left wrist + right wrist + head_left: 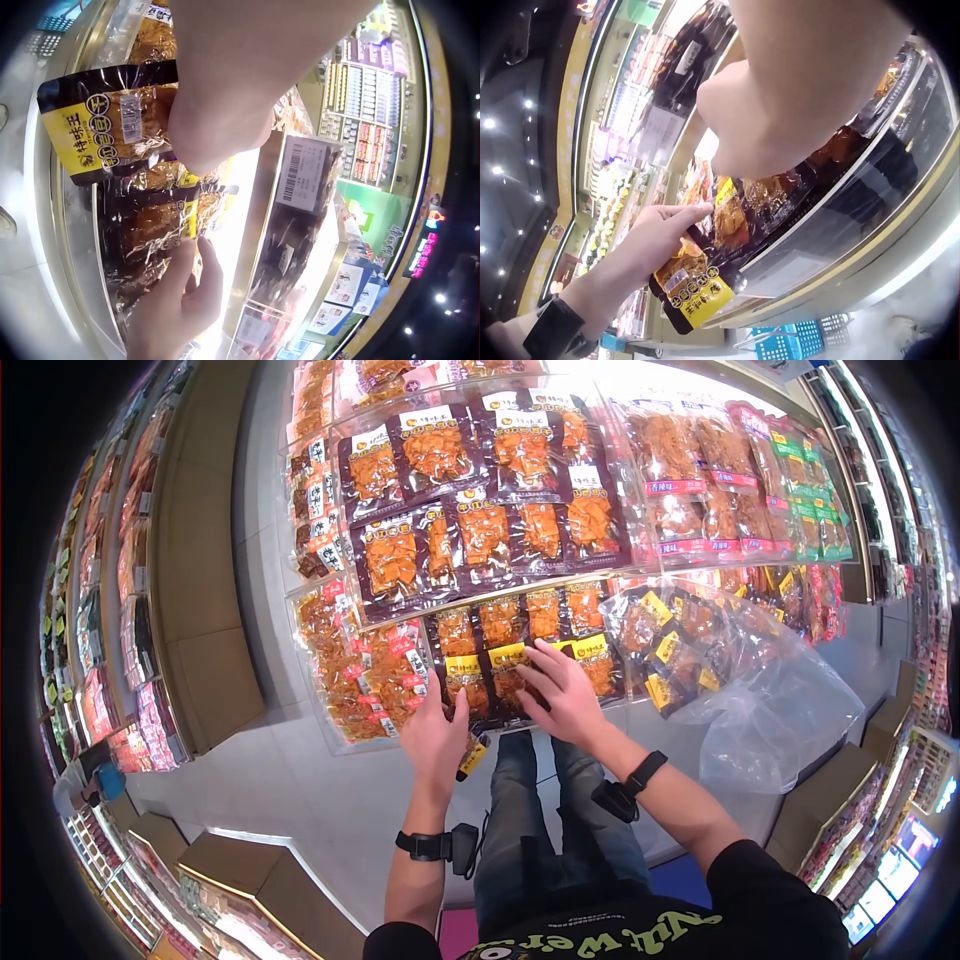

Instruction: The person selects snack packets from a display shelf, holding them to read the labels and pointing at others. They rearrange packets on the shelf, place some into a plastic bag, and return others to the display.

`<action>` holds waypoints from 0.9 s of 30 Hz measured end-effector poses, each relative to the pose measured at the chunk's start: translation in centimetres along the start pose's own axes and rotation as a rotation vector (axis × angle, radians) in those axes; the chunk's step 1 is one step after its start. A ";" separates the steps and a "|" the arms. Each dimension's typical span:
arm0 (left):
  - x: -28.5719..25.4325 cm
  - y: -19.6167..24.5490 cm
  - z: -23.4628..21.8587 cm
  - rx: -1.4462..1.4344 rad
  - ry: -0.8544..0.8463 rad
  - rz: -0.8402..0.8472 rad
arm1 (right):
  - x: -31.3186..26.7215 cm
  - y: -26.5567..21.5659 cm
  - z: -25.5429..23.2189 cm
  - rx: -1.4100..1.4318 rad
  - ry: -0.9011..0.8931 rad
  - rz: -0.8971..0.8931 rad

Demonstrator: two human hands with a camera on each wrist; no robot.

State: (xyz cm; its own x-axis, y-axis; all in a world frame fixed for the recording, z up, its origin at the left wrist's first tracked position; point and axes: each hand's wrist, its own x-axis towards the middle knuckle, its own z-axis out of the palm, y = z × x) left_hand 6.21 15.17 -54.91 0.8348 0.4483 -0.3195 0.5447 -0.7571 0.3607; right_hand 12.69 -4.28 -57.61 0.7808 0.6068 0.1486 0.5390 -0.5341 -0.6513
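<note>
My left hand (437, 738) holds a dark packet (472, 757) with a yellow label, hanging below the palm, while its index finger and thumb reach over the lower bin. In the left wrist view this packet (88, 133) juts out beyond the hand (217, 120). The right wrist view shows the left hand (646, 238) above the packet's yellow end (705, 301). My right hand (565, 700) rests spread fingers on yellow-topped packets (508, 657) standing in the bin. Its palm side is hidden in the right wrist view.
Purple packets (487, 532) fill the tier above. Orange-red packets (350, 660) lie to the left, and a clear plastic bag (765, 705) drapes over the bins on the right. A metal-edged divider and a price tag (301, 174) stand beside the hands. A blue basket (789, 341) is on the floor.
</note>
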 end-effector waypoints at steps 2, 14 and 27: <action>-0.1 0.4 -0.5 -0.029 0.013 0.136 | -0.4 0.4 -0.6 -0.053 0.083 0.148; 1.9 5.2 1.1 0.110 -0.105 0.492 | -1.8 2.7 -1.4 -0.243 -0.060 0.304; -0.2 7.9 -3.9 -0.930 -0.310 -0.202 | -2.6 -4.1 -6.6 1.098 -0.495 0.695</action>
State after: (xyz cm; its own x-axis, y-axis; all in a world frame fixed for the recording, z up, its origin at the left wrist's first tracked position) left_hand 10.63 10.97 -48.57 0.7338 0.2834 -0.6175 0.6312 0.0520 0.7739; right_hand 10.51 -7.55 -50.47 0.4670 0.6772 -0.5686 -0.6106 -0.2181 -0.7613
